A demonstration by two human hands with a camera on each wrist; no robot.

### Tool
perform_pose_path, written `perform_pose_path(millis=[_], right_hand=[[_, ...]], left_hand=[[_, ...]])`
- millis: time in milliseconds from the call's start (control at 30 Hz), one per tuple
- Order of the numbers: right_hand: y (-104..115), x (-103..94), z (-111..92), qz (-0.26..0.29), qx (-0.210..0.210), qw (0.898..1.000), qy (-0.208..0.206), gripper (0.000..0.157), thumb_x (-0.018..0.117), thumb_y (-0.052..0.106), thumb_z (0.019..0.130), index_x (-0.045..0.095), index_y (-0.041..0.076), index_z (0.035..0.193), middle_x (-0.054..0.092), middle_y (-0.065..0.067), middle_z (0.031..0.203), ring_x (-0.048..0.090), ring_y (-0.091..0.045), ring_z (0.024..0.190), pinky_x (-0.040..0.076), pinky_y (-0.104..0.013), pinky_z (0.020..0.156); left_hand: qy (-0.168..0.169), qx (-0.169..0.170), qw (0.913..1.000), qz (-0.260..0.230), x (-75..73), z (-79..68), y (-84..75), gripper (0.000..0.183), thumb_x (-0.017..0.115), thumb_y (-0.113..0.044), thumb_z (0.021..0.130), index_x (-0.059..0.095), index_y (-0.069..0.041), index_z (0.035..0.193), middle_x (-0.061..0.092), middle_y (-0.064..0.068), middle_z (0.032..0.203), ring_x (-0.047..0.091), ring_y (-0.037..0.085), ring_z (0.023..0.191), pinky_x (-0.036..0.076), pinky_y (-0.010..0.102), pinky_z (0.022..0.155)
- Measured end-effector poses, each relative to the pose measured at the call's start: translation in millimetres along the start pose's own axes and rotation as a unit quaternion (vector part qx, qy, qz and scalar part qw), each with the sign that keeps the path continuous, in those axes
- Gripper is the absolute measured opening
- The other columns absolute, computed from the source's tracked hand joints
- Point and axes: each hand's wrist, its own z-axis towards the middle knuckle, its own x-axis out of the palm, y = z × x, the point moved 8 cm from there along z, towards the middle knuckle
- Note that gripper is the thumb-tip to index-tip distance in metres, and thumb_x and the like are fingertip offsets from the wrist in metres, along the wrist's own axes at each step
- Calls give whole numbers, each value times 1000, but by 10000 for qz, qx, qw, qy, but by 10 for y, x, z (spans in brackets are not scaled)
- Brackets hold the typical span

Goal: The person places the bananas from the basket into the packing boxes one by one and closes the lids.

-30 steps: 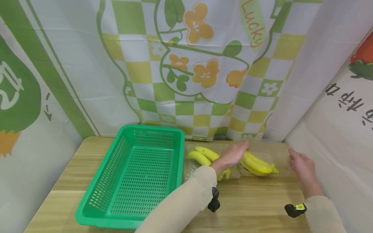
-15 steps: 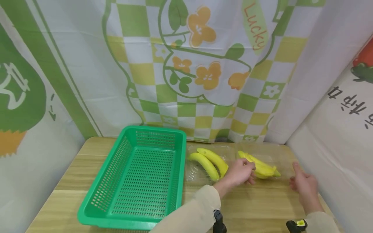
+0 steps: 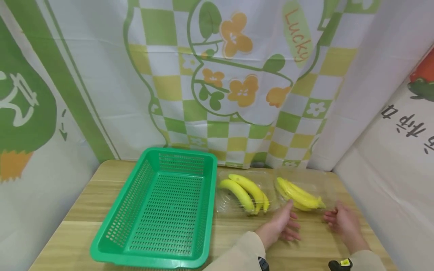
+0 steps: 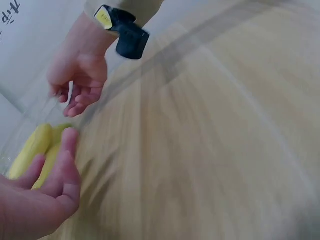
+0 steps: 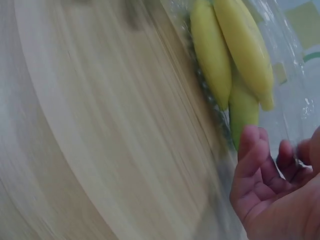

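Observation:
Two clear plastic boxes sit side by side on the table. The left clear box (image 3: 222, 207) contains several bananas (image 3: 249, 190). Inside the right clear box (image 3: 318, 182) lies a bunch of bananas (image 3: 298, 194), also seen close up as bananas (image 5: 245, 45) in the right wrist view. My left hand (image 3: 279, 226) is at that box's front left, thumb and fingers spread apart, holding nothing. Near the front right corner is my right hand (image 3: 344, 222), with loosely bent fingers (image 5: 250, 160) beside the plastic edge. Whether they touch the plastic is unclear.
A green plastic basket (image 3: 211, 195) with slotted walls stands to the left of the boxes. Printed cloth (image 3: 237, 143) hangs behind the wooden table (image 3: 234, 233), and a white wall (image 3: 383, 180) rises close on the right.
My left hand has come from above the gap between the boxes toward the right box's front edge. My right hand has moved down along its right side to the front corner.

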Motion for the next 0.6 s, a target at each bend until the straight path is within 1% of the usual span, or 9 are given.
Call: perform_pose_path(millis=[100, 167, 233, 267, 333, 367, 467, 567, 600], right_hand=[[2, -6, 14, -229, -24, 9997, 115, 48, 22, 44, 115, 47, 7, 97, 74, 14, 72, 73, -2, 67, 60, -24, 59], [18, -40, 22, -305, -46, 9994, 156, 48, 22, 41, 116, 47, 6, 97, 74, 13, 72, 73, -3, 67, 61, -25, 59], [16, -51, 30, -304, -10, 9993, 222, 47, 23, 40, 116, 47, 7, 94, 75, 11, 73, 74, -5, 68, 62, -26, 60], [11, -53, 34, -266, 15, 9993, 248, 46, 24, 40, 116, 48, 7, 94, 75, 10, 74, 74, -5, 68, 62, -27, 60], [-12, -50, 32, -279, 64, 9991, 304, 49, 24, 43, 116, 49, 10, 90, 75, 9, 75, 74, -7, 70, 63, -28, 62], [-31, -47, 27, -256, 100, 9991, 336, 51, 24, 45, 116, 50, 11, 87, 75, 9, 75, 74, -7, 70, 64, -28, 63], [-91, -29, 0, -139, 179, 9986, 469, 57, 23, 51, 114, 50, 16, 80, 74, 11, 76, 74, -7, 73, 63, -27, 65], [-142, -1, -26, 212, 262, 9975, 619, 59, 23, 56, 113, 51, 18, 76, 73, 12, 75, 74, -6, 73, 62, -25, 64], [-152, 6, -29, 319, 285, 9971, 634, 60, 23, 56, 113, 52, 19, 76, 73, 12, 74, 74, -5, 72, 61, -24, 63]], left_hand=[[-384, -36, 9984, -423, -2, 10, 46, 71, 37, -64, 108, 66, 0, 117, 77, 20, 100, 80, 47, 91, 43, 15, 40], [-557, -19, 9965, -616, 26, 34, 61, 71, 37, -64, 108, 66, 0, 115, 76, 20, 98, 80, 46, 87, 42, 15, 38], [-723, 26, 9947, -724, 36, 69, 70, 68, 36, -62, 109, 66, -2, 110, 76, 20, 95, 80, 43, 82, 41, 14, 37], [-774, 54, 9941, -752, 37, 90, 75, 65, 36, -60, 110, 66, -3, 107, 76, 20, 94, 81, 42, 79, 40, 14, 37], [-875, 101, 9930, -790, 32, 126, 83, 59, 35, -55, 112, 65, -6, 99, 77, 20, 91, 81, 39, 75, 40, 14, 37], [-922, 133, 9925, -789, 27, 138, 85, 56, 35, -52, 113, 65, -7, 96, 77, 19, 89, 80, 36, 71, 40, 14, 38], [-1059, 230, 9913, -742, 8, 152, 86, 51, 36, -46, 114, 65, -10, 90, 78, 16, 84, 79, 32, 66, 40, 14, 38], [-1136, 374, 9899, -761, -2, 147, 66, 51, 37, -43, 114, 66, -10, 88, 78, 14, 82, 79, 31, 65, 40, 14, 39], [-1156, 417, 9894, -772, -3, 146, 58, 51, 38, -42, 114, 66, -10, 87, 78, 14, 82, 80, 32, 67, 40, 14, 39]])
